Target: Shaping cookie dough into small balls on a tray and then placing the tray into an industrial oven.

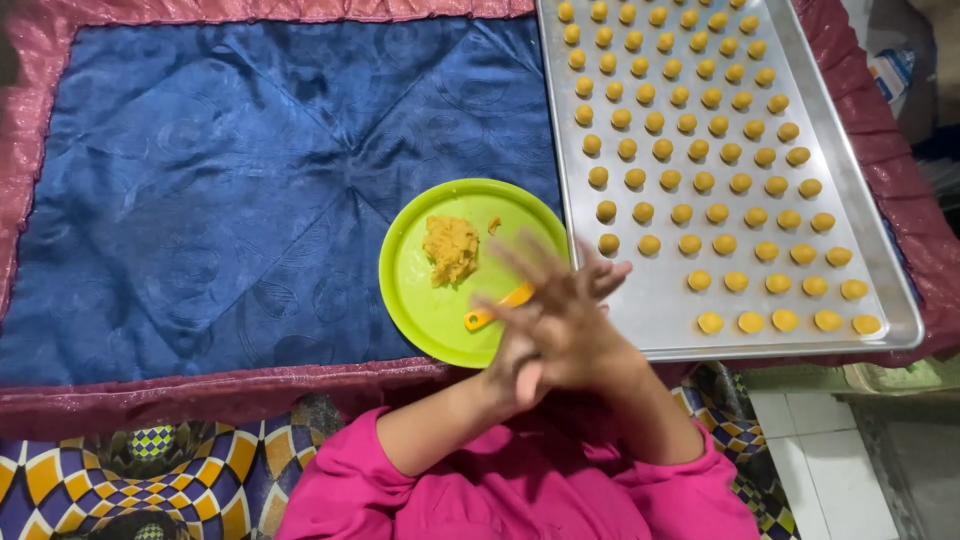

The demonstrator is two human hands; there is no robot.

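My left hand [513,368] and my right hand [578,325] are pressed palm to palm over the right edge of a green plate [415,290]. The fingers are stretched out and blurred with motion. Whatever lies between the palms is hidden. The plate carries a lump of yellow dough [450,248], a small crumb, and an orange spoon [497,306] that lies partly under my hands. Right of the plate lies a metal baking tray [660,300] with several rows of small yellow dough balls [689,244]. I wear pink sleeves.
Plate and tray rest on a blue quilted cloth [220,200] with a dark red border. The tray's near left corner holds no balls. A patterned fabric [150,480] lies below, and white floor tiles [830,460] show at the lower right.
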